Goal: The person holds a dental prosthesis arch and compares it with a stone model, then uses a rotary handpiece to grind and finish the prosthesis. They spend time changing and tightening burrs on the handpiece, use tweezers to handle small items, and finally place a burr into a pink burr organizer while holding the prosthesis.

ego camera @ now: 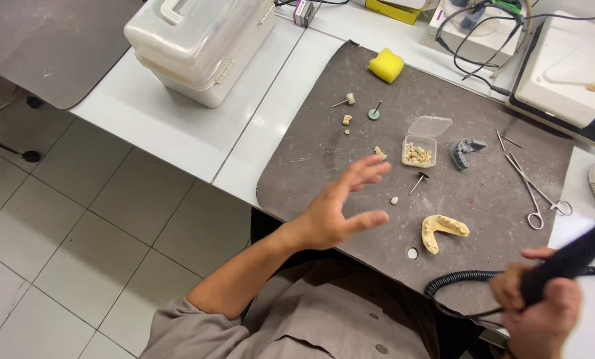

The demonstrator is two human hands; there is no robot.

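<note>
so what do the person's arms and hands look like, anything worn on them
Both hands are bare: no gloves, rings or watch show on the left hand or the right hand. The left arm has a loose grey-brown sleeve pushed up to about the elbow, forearm uncovered. The right arm is out of view.

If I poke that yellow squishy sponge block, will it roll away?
Probably not: the yellow sponge block has flat sides, so it would likely slide on the grey mat. It looks soft and light, so it would probably squash, not break.
</note>
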